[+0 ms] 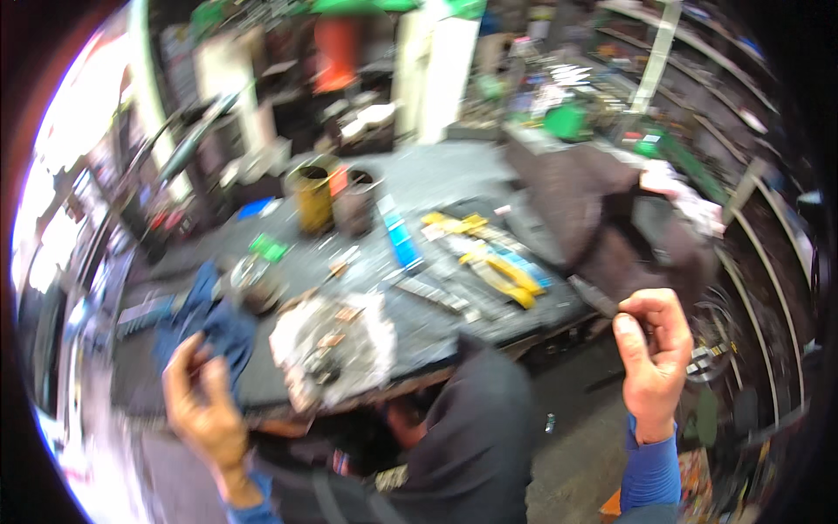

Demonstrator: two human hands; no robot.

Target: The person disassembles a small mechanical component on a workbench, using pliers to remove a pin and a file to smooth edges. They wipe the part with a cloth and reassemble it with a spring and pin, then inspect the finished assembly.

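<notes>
Dark thin strip (595, 297) pinched btwn R hand's (653, 362) thumb & index tips, jutting L toward worktop's (135, 371) right edge; L hand (205, 406), fingers apart, nr blue cloth (229, 327) by near-left corner.

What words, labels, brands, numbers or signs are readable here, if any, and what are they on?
None are readable; the picture is smeared by motion.
Dark thin piece in the right hand: too blurred to show any marking.
Blue-and-white strip on the workbench: too blurred to tell whether it is printed.
Yellowish can: no legible label.
</notes>
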